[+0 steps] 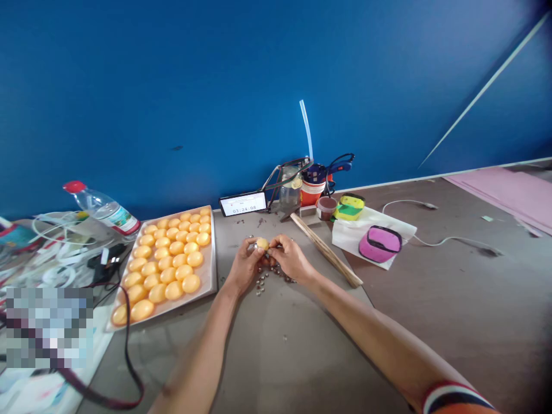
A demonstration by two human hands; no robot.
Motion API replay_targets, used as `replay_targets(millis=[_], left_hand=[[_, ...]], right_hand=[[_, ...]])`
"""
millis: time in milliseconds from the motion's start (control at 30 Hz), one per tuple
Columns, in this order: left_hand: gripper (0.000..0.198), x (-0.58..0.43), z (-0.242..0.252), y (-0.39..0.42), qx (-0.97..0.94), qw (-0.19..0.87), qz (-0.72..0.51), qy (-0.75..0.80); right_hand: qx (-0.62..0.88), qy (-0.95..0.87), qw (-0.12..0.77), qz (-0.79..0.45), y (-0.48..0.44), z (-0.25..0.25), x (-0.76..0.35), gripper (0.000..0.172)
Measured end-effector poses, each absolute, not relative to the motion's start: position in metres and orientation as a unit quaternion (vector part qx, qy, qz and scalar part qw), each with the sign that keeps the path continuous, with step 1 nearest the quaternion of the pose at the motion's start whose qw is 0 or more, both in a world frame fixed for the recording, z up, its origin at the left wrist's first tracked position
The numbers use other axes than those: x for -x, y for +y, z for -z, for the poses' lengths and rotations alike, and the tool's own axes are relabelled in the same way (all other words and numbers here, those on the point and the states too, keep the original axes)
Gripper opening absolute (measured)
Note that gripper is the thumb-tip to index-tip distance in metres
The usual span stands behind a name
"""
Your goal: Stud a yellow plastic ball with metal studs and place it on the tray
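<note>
Both hands meet over the middle of the desk, around a small yellow ball-like piece point(263, 244). My left hand point(245, 265) is closed, with thumb and fingers pinching the piece from the left. My right hand point(290, 259) is closed at its right side, fingertips against it; whether they hold something small cannot be made out. Beneath the hands lie several small shiny metallic beads point(260, 283), partly hidden by the fingers. To the left, a shallow tray point(213, 267) holds several rows of glossy orange-yellow balls point(176, 248).
Right of my hands lies a wooden-handled hammer point(328, 250). Pink point(379, 244) and yellow point(350, 207) pouch-like items rest on white paper. Behind stand a phone point(244, 203), a glass jar point(290, 190) and red cups point(312, 193). A bottle point(106, 210) and cables crowd the left.
</note>
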State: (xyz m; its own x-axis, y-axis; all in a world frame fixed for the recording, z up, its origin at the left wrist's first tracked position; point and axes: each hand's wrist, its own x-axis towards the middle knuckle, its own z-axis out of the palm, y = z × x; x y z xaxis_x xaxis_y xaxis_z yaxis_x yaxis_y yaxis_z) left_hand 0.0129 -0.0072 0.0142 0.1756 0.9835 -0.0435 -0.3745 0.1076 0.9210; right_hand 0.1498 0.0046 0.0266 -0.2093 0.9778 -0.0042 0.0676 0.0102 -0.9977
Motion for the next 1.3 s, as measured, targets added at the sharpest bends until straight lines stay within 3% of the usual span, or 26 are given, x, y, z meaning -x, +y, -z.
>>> replay_targets(millis=[333, 600, 833, 1000, 1133, 1300], left_hand=[[0.039, -0.009, -0.005, -0.006, -0.444, 0.61, -0.507, 0.417], [0.031, -0.009, -0.011, -0.003, -0.359, 0.681, -0.537, 0.344], [0.031, -0.002, -0.01, 0.001, -0.3, 0.692, -0.561, 0.342], [0.032, -0.003, -0.012, 0.0, -0.293, 0.677, -0.579, 0.346], [0.033, -0.004, -0.012, 0.0, -0.29, 0.682, -0.573, 0.349], [0.032, -0.002, -0.011, 0.0, -0.29, 0.684, -0.571, 0.35]], right_hand=[[0.468, -0.544, 0.423, -0.553, 0.009, -0.014, -0.148, 0.006], [0.377, -0.535, 0.454, -0.604, 0.016, -0.023, -0.158, 0.013], [0.373, -0.797, 0.292, -0.374, 0.016, -0.025, -0.169, 0.009], [0.37, -0.889, 0.182, -0.199, 0.009, -0.024, -0.166, 0.013], [0.364, -0.908, 0.129, -0.164, 0.006, -0.024, -0.164, 0.016], [0.373, -0.904, 0.123, -0.168, 0.005, -0.02, -0.159, 0.016]])
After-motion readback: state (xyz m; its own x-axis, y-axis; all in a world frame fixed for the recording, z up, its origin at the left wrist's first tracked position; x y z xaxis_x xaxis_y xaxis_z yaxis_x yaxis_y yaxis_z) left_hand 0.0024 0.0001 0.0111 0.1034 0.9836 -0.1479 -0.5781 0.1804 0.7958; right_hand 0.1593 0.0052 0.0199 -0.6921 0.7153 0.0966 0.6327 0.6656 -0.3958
